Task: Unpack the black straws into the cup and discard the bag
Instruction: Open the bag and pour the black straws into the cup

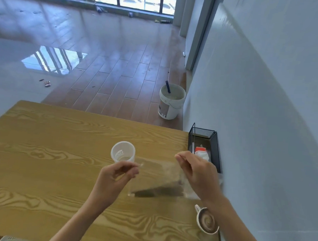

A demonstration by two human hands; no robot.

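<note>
A clear plastic bag point(157, 175) is held above the wooden table point(51, 151), blurred by motion. Black straws point(160, 189) lie bunched along its lower edge. My left hand point(114, 180) pinches the bag's upper left corner. My right hand point(196, 172) pinches the upper right corner. A clear plastic cup point(123, 152) stands upright and empty on the table just beyond my left hand.
A black mesh bin point(208, 147) with white and red waste sits off the table's right edge by the wall. A white mug point(206, 222) with brown drink stands at the near right. A white bucket point(171, 101) is on the floor beyond.
</note>
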